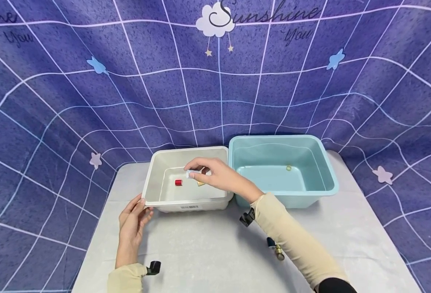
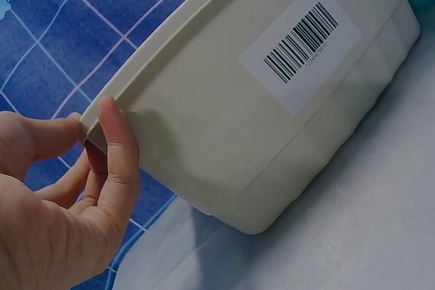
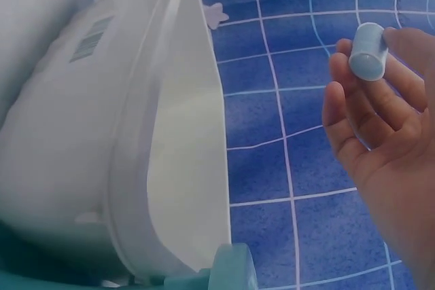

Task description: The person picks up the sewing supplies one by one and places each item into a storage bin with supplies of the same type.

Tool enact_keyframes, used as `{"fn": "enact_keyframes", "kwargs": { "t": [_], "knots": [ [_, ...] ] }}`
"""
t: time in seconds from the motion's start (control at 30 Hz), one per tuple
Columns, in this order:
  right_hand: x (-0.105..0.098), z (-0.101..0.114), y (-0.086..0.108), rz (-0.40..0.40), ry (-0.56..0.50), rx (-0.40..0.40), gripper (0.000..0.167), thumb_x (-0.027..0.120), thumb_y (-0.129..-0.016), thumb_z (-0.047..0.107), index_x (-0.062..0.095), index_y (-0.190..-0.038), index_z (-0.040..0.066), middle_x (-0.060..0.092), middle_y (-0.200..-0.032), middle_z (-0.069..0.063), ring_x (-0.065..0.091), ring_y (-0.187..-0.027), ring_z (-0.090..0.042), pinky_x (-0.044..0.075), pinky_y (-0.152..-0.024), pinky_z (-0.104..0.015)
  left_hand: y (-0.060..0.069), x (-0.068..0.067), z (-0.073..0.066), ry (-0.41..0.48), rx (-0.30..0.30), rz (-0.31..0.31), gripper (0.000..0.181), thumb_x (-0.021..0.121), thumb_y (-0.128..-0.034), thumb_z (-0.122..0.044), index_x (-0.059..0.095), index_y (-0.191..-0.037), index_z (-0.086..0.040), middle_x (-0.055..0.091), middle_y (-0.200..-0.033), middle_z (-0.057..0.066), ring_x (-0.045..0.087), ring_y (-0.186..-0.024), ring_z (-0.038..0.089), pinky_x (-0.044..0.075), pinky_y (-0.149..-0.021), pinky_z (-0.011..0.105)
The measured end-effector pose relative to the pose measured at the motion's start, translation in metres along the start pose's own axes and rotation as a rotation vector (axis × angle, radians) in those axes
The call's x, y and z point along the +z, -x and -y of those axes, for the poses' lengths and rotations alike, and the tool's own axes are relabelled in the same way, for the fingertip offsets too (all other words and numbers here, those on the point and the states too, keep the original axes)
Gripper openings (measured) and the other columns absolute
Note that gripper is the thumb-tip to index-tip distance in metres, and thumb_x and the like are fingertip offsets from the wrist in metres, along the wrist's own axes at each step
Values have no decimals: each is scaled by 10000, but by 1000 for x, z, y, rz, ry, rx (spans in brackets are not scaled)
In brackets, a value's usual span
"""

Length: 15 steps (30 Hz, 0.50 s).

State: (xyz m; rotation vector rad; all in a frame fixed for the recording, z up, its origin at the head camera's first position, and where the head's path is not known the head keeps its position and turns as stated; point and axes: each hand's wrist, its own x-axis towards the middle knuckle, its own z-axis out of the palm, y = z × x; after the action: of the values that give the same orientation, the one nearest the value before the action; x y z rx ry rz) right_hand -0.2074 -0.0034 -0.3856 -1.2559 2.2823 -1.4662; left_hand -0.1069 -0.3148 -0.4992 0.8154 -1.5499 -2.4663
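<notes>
My right hand (image 1: 219,174) is over the white bin (image 1: 190,200), pinching a small pale blue cylinder (image 1: 192,174). In the right wrist view the cylinder (image 3: 368,52) looks hollow at one end, held between thumb and fingers of the hand (image 3: 391,134). Below, inside the bin, lie a red cylinder (image 1: 178,182) and a yellowish piece (image 1: 200,183) partly hidden by the hand. My left hand (image 1: 132,224) grips the bin's near left corner; in the left wrist view the hand (image 2: 75,195) has thumb and fingers on the rim (image 2: 146,56).
A light blue bin (image 1: 284,194) stands against the white bin's right side, with a small yellowish round thing (image 1: 288,167) inside. On the white table (image 1: 201,252), a brass-coloured piece with a dark end (image 1: 279,252) lies beside the right sleeve. A patterned curtain rises behind.
</notes>
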Motion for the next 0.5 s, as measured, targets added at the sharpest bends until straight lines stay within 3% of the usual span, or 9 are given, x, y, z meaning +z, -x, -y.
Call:
{"fn": "enact_keyframes", "kwargs": {
  "t": [0.17, 0.5],
  "knots": [
    [-1, -3, -12, -4, -10, 20, 229, 641, -1056, 253, 705, -1254, 156, 762, -1126, -1, 676, -983, -74, 608, -924, -297, -1, 1, 0, 6, -2, -6, 252, 671, -1024, -124, 631, -1272, -130, 706, -887, -8, 698, -725, 103, 635, -614, 203],
    [-8, -10, -38, -6, -37, 31, 234, 627, -1064, 221, 703, -1261, 120, 753, -1127, -29, 671, -975, -110, 606, -916, -329, 0, 1, 0, -12, -5, -2, 271, 672, -1027, -148, 621, -1293, -140, 710, -907, -18, 700, -741, 95, 637, -633, 200]
  ]
}}
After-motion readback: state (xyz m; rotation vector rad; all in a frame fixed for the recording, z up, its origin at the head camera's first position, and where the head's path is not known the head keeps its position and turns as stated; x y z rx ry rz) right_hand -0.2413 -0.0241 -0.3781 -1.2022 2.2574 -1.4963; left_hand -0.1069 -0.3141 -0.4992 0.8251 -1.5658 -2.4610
